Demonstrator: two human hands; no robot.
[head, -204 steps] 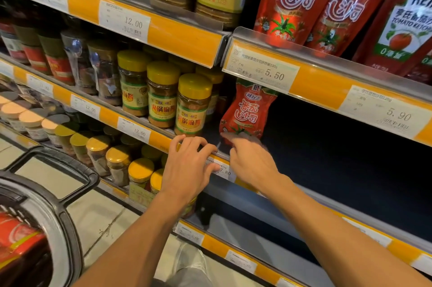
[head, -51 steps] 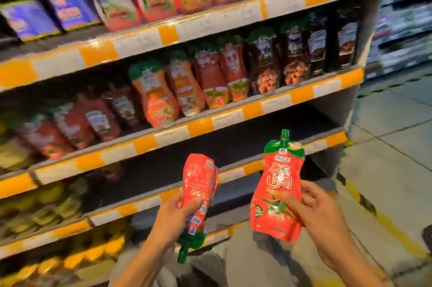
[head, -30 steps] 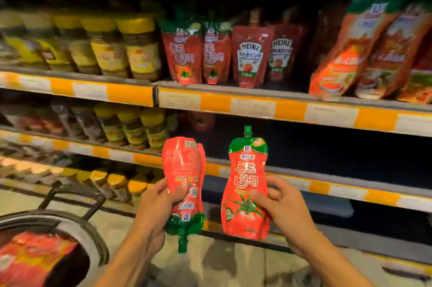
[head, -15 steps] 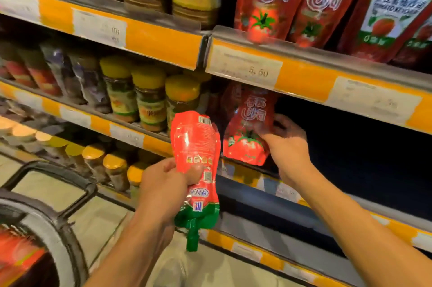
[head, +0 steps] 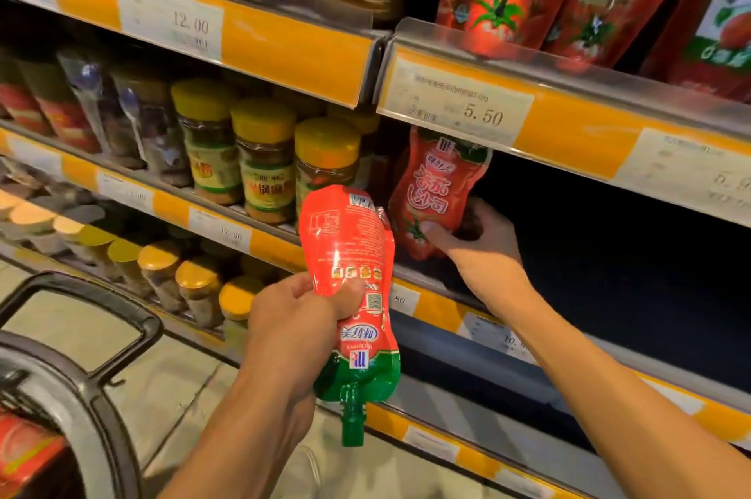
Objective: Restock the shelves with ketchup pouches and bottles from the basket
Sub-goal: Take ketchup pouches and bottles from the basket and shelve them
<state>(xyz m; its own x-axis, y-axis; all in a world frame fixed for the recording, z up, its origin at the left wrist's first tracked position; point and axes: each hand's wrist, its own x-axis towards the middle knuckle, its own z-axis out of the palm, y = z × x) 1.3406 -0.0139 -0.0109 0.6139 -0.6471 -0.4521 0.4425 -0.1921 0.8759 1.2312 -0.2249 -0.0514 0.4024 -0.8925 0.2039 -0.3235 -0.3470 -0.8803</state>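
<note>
On the dark middle shelf (head: 609,254), our right hand (head: 475,238) now stands one pouch (head: 439,189) deeper, fingers curled round it; our left hand (head: 296,319) grips a second pouch (head: 349,254), spout down, centre frame.

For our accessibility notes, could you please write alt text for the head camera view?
The right hand stands a ketchup pouch on the shelf beside yellow-lidded jars, while the left hand grips another pouch upside down. A basket sits lower left.

Right hand (head: 473,242) has pushed its ketchup pouch (head: 437,189) farther onto the shelf (head: 443,291).
</note>
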